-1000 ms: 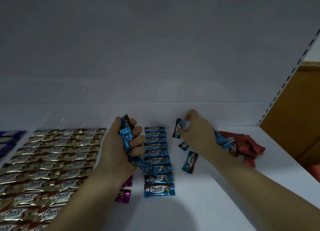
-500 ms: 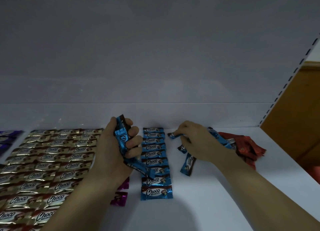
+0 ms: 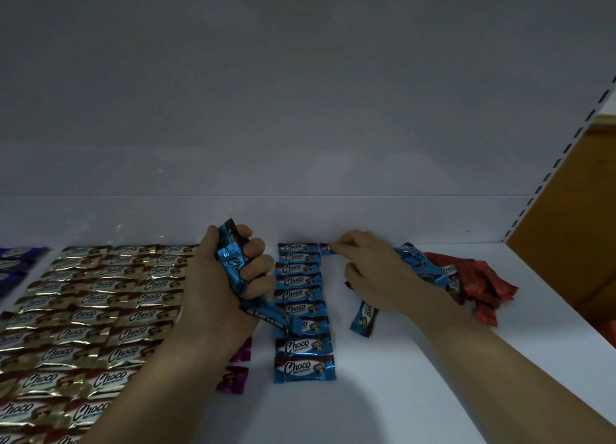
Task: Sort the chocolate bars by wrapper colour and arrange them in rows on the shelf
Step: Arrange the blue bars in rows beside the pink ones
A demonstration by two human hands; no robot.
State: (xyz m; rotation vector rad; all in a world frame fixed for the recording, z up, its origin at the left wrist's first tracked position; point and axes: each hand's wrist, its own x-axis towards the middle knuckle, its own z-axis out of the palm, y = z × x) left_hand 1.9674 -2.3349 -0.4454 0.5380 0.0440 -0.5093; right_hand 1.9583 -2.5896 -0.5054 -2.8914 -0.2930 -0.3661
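On the white shelf (image 3: 400,397), purple bars (image 3: 13,260) lie at the far left, with rows of gold bars (image 3: 93,310) just beside them. The left hand (image 3: 216,293) curls its fingers round a bundle of blue bars (image 3: 233,267), above two magenta bars (image 3: 233,378). Right of it runs a blue column (image 3: 301,310). The right hand (image 3: 376,273) pinches a single blue bar (image 3: 328,248) beside the column's far end. A loose blue bar (image 3: 365,318) lies near the wrist, then a blue pile (image 3: 423,263) and a red pile (image 3: 480,283).
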